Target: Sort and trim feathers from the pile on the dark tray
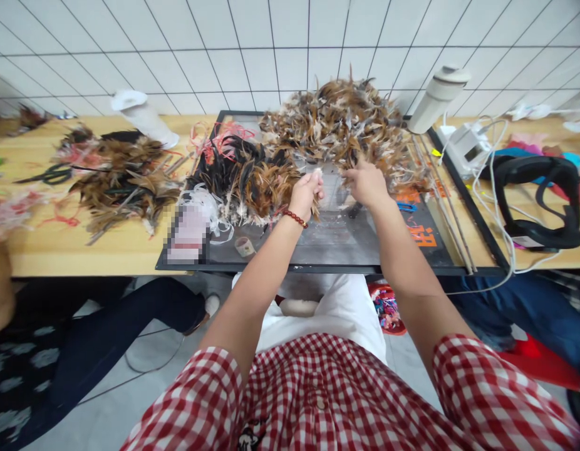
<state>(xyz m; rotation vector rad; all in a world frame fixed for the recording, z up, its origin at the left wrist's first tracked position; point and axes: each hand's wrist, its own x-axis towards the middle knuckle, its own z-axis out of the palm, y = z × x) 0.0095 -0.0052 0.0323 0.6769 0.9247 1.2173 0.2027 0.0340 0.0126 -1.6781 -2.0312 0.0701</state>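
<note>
My left hand [307, 195], with a red bead bracelet [295, 218] at the wrist, is closed in a pinch. A small pale tip shows at its fingers, but I cannot make out what it holds. My right hand [369, 183] is at the near edge of a big heap of brown feathers [337, 119], its fingers partly apart and touching the feathers. To the left of my left hand lies a bundle of black and brown feathers [257, 181]. Both piles rest on a dark board [341, 247].
Left on the wooden table [83, 257] are more feathers [125, 169], scissors [48, 174] and a white container [144, 116]. A phone [189, 235] and small cup [243, 246] lie near the board's front. Thin sticks [447, 207], a bottle [438, 97], cables and a black headset [537, 200] are right.
</note>
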